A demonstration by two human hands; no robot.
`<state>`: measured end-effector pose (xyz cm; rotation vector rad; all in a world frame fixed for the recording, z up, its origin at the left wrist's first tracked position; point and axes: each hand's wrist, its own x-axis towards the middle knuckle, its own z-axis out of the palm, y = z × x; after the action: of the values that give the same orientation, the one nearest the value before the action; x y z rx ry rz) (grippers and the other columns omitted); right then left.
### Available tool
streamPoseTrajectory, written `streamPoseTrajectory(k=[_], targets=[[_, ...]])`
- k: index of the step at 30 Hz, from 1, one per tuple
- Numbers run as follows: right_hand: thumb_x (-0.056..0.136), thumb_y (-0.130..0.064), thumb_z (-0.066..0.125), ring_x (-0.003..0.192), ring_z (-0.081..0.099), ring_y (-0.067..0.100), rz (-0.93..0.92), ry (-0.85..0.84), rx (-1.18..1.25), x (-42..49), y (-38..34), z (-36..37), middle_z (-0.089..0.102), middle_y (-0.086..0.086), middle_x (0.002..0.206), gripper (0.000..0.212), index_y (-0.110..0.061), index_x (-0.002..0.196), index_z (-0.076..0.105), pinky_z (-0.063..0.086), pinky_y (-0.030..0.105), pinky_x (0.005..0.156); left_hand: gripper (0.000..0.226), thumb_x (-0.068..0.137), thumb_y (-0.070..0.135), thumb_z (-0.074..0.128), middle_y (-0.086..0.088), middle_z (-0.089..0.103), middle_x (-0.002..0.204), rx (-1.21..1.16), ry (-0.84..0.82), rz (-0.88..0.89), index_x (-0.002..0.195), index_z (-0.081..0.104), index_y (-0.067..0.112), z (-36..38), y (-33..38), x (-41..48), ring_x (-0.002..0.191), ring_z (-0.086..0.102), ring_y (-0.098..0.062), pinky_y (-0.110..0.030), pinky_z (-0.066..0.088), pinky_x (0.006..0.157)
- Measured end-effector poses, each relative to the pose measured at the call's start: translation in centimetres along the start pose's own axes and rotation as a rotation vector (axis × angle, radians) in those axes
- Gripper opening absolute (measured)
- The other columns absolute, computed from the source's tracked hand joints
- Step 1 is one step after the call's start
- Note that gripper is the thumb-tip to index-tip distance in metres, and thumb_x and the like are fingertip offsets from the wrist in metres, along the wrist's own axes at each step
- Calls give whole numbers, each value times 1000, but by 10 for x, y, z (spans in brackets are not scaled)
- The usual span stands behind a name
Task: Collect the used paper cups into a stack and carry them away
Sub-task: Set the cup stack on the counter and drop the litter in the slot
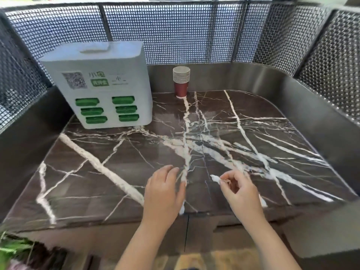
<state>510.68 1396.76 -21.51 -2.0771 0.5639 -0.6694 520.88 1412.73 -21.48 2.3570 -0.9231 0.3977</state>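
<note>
Over the near edge of the worktop (pixel 136 162), your left hand (pixel 162 193) hovers palm down, its fingers (pixel 172 173) loosely bent and holding nothing. Your right hand (pixel 240 191) sits just beside it without touching it, fingers (pixel 233 176) curled in, thumb and forefinger pinching a small white scrap (pixel 215 178); you cannot tell what the scrap is made of. Both hands are well apart from the cups (pixel 181 80), which stand upright as one nested stack, white rims above a red outer cup, at the far edge of the dark veined marble, against the metal back wall (pixel 224 76). Just left of the stack stands a white charger box (pixel 101 82) with six green slots. Black mesh (pixel 175 36) rises behind the wall, and green leaves (pixel 11 248) show at the lower left corner.
</note>
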Motion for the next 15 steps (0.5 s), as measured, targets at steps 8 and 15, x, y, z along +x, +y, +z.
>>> streamPoseTrajectory(k=[8,15], targets=[[79,-5,64,60,49,3,101,27,35,-83,-2,-22,54,-6,63,26,-28,70,56,36,9,55,30,76,10,72,-14,66,105,-79,0,-27,104,66,0,-20,24,-72,98,63,-31,-44,52,83],[78,-1,64,60,49,2,122,62,33,-129,-6,-49,54,-7,63,26,-24,69,57,36,8,56,33,73,9,75,-16,67,104,-67,-56,-39,103,67,-1,-28,55,-117,95,64,-32,-42,53,81]])
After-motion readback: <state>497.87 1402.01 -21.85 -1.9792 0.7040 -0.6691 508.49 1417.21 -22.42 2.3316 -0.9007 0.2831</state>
